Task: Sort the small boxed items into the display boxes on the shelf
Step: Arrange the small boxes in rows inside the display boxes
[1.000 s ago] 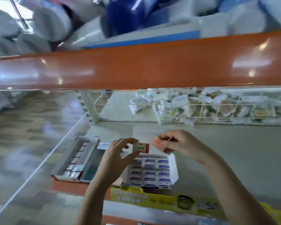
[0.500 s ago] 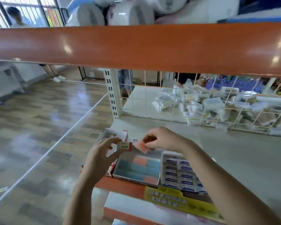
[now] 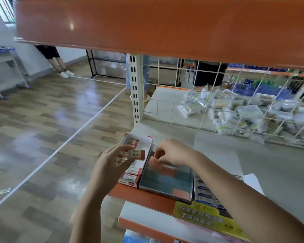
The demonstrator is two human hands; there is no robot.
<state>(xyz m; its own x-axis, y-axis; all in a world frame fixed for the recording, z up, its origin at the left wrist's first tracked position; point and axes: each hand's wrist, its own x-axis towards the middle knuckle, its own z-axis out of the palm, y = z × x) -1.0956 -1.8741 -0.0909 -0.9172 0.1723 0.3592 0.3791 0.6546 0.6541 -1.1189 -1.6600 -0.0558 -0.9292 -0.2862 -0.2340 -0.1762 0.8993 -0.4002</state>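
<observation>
Hands have dropped toward 2 display boxes. Left hand [image 3: 111,165] pinches a red-and-white box [image 3: 136,154] above the red carton [image 3: 144,139]; right hand [image 3: 172,152] pinches an orange item [image 3: 153,161] over the middle tray [image 3: 165,192], so both placements look imminent.

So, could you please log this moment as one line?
left hand: holds red-and-white small box over red display box | right hand: pinches pink item over middle display box

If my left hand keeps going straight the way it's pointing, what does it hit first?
Probably the red-and-white display box. The left hand holds a small boxed item over it, fingers aimed up and right; depth is uncertain, but that box's far wall looks first in line.
</observation>
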